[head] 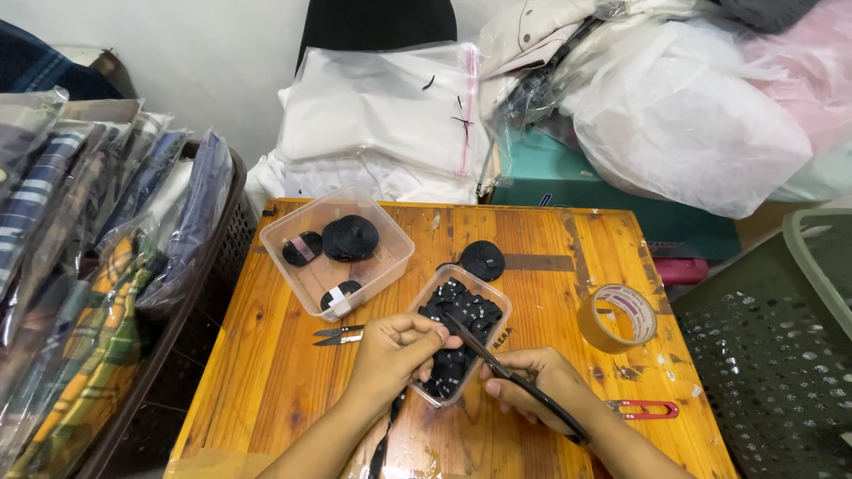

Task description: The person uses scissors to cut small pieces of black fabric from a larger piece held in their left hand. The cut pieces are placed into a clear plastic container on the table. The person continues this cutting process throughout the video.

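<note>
Head view, worktop (266, 355) of orange-brown wood.

Left hand (395, 350): fingers curled shut, pinching a narrow black strip (383, 443) that hangs down from the fist toward the near edge. The thumb and forefinger tips meet over the small tub (461, 341).

Right hand (532, 381): closed around the handles of black scissors (510, 372). The blades point up and left toward the left fingertips and cross above the small tub. Whether the blades are parted or shut I cannot tell; they read as one thin line.

Small tub: clear plastic, between the two hands, filled with short black cut pieces (457, 319).

Handling, as a judgement: the strip looks light, limp and thin, like a woven tape. It will sag and twist unless held taut, so a pinch close behind the cut line suits it best. The cut pieces look small and light, easy to scatter. The scissors are rigid and should be held at the handles only.

Around: a large tub (288, 244) with black rolls (350, 237) stands behind left. A loose black roll (483, 260) lies behind the small tub. Black snips (338, 335) lie left of the left hand, red snips (643, 409) right of the right. A tape ring (619, 318) sits to the right.
</note>
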